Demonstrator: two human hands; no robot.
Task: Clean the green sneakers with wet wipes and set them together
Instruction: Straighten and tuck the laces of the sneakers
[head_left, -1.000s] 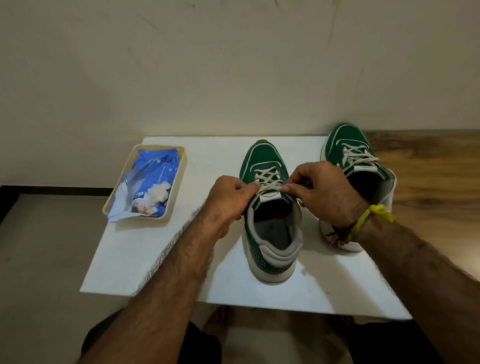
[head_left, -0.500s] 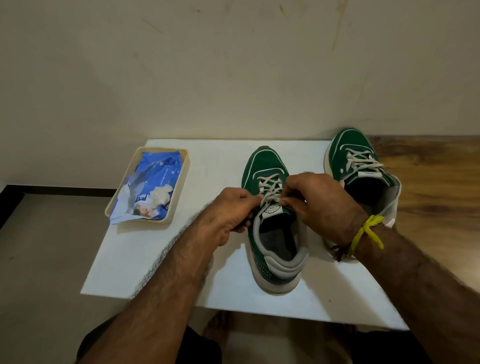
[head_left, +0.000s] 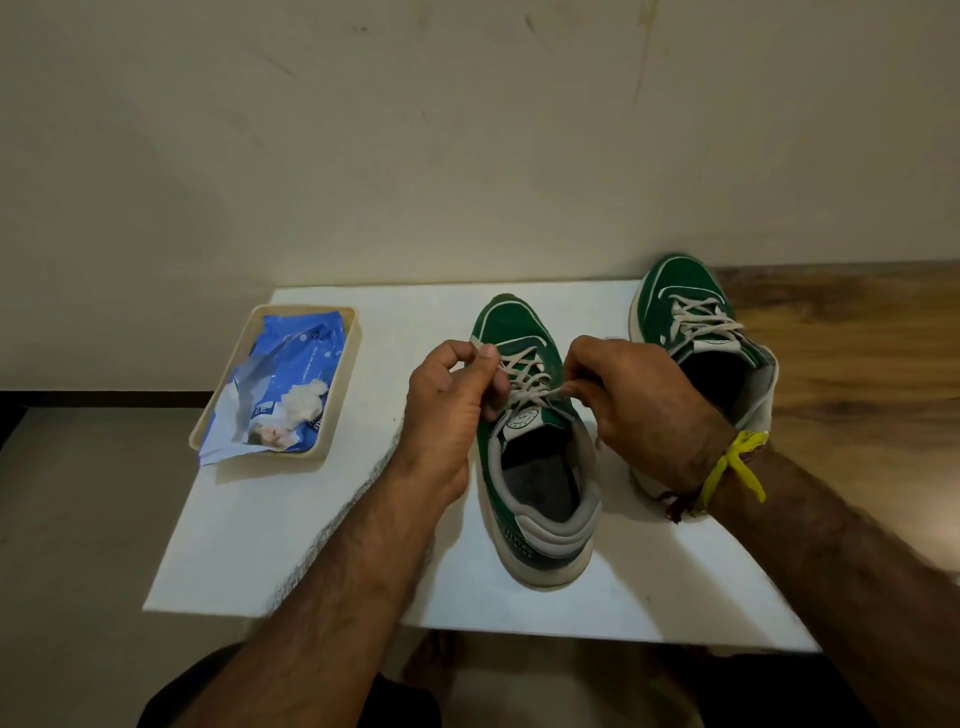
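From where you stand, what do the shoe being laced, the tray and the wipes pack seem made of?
Shoe: green upper looks like matte suede or canvas, with an off-white, rubber-like sole and flat woven laces.
Tray: cream, smooth rim, probably plastic.
Wipes pack: blue, glossy, crinkled film, likely thin plastic.

A plain cream plastered wall (head_left: 467, 130) fills the upper half of the view, marked with faint scuffs and a few thin dark streaks near the top. Against it sits a flat white rectangular board (head_left: 322, 519), its far edge touching the wall. To the right, a brown wood-grain surface (head_left: 857, 374) runs along the wall. Lower left, a pale beige floor (head_left: 78, 545) meets the wall at a dark skirting strip (head_left: 104, 397). Light is soft and dim, with gentle shadows on the board.
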